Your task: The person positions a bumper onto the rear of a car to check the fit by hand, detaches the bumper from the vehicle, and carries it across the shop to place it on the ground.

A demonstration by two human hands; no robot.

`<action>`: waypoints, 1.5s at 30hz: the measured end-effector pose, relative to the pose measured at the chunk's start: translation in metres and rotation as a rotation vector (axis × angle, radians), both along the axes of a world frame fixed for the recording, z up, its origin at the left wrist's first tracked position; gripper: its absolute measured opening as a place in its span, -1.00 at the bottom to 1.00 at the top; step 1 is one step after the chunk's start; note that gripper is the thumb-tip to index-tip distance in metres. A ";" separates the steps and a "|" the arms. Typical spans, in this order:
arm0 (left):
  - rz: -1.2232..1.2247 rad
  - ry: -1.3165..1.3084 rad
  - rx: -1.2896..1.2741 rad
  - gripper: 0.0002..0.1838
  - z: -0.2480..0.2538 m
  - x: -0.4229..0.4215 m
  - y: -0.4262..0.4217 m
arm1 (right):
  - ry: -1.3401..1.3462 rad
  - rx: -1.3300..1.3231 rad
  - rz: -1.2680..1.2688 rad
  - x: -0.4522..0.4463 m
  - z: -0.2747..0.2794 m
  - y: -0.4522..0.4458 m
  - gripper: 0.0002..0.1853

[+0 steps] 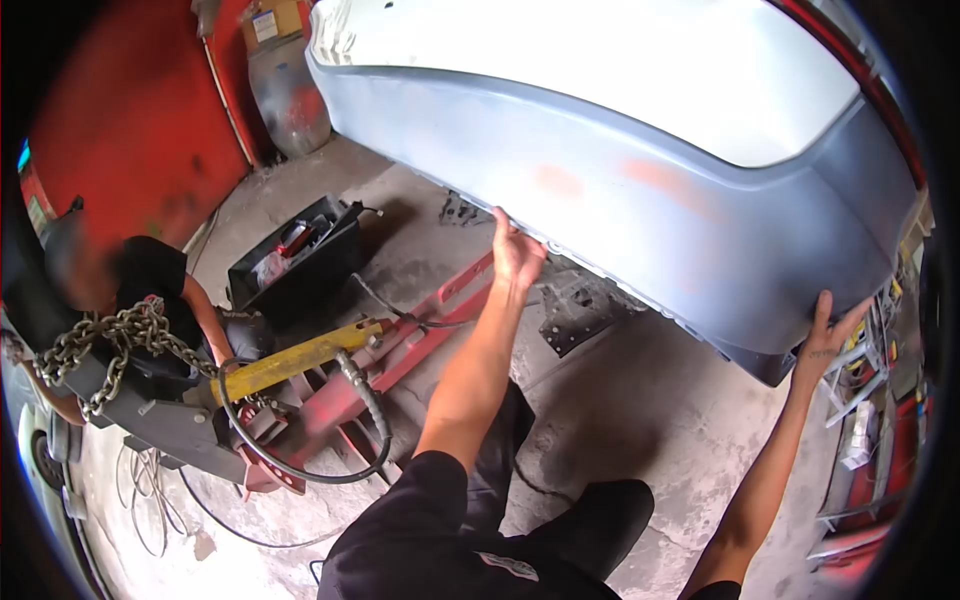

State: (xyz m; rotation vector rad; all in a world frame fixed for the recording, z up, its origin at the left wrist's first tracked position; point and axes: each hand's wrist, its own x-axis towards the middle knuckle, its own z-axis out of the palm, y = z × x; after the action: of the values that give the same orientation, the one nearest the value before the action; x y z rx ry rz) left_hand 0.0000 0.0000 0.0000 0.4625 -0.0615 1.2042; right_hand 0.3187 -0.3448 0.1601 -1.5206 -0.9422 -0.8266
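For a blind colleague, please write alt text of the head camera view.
The left hand and right hand are against the lower edge of a large grey car bumper; at left, a co-worker is beside a chain and yellow cylinder.

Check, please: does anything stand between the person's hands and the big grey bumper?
Nothing visible does. The left hand touches the lower edge of the bumper, and the right hand is against its lower corner. The yellow cylinder and the chain are off to the left, not between them.
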 end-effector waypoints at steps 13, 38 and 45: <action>0.021 -0.148 -0.072 -0.10 0.002 -0.003 0.018 | 0.131 -0.062 -0.007 -0.014 0.003 0.013 0.06; -0.019 -0.178 -0.102 -0.17 0.012 -0.010 0.020 | 0.139 0.000 0.018 -0.014 -0.004 0.019 0.02; 0.034 -0.136 -0.069 -0.09 0.008 -0.005 0.020 | 0.132 -0.014 0.007 -0.017 -0.003 0.019 0.02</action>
State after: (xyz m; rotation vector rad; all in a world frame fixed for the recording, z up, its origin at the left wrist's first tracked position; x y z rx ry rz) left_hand -0.0055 0.0199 0.0078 0.3214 -0.1288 1.2660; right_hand 0.3015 -0.3259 0.1573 -1.5629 -0.8572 -0.7066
